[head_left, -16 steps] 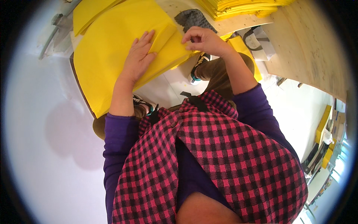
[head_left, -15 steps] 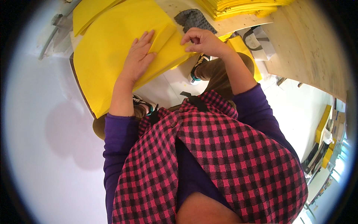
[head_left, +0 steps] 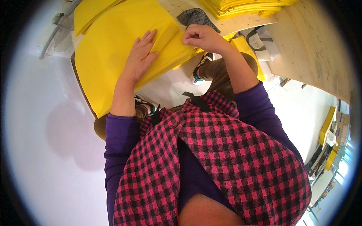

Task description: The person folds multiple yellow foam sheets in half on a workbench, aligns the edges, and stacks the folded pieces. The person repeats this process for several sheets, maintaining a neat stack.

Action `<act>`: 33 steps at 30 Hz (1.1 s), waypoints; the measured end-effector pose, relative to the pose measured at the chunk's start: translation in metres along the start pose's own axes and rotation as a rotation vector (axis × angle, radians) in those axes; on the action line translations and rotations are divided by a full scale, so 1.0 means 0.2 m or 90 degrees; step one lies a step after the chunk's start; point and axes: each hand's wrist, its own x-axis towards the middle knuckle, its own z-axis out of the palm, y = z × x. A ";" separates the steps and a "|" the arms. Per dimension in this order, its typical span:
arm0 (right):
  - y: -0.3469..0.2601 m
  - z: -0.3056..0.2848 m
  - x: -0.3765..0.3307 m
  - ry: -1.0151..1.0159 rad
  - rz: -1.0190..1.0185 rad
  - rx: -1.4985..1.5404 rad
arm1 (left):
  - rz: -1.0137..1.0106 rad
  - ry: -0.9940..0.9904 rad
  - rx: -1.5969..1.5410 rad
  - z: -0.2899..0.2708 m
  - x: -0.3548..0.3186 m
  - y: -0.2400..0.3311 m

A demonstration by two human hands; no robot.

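Yellow fabric [head_left: 102, 62], soft and felt-like, lies spread in layers in front of me, with a narrow folded strip near its right side. My left hand [head_left: 141, 58] rests flat on it, fingers stretched out and the thumb apart, beside that fold. At the right edge of the fabric, my right hand [head_left: 205, 39] has its thumb and fingertips pinched together on the fabric's edge; the fingertips partly hide the grip. A dark grey textured cloth [head_left: 196, 19] lies just beyond my right hand.
A stack of yellow pieces [head_left: 241, 8] sits on a wooden surface at the far right. Beside it stand a tall plywood panel [head_left: 309, 45] and a pale bag with a dark handle [head_left: 264, 45]. My shoes and knees are below the fabric's near edge.
My right hand has risen slightly, and its thumb and fingers have closed from a looser curl into a pinch. My left hand stays in place on the fabric.
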 end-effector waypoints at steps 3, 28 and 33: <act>-0.03 -0.01 0.01 0.008 -0.009 -0.028 | 0.000 -0.002 -0.001 0.00 0.00 0.00; -0.13 -0.03 0.07 0.036 -0.066 -0.156 | 0.010 0.012 -0.003 0.00 0.00 0.01; -0.18 -0.04 0.06 0.030 -0.084 -0.237 | 0.006 0.005 0.011 0.00 0.00 0.01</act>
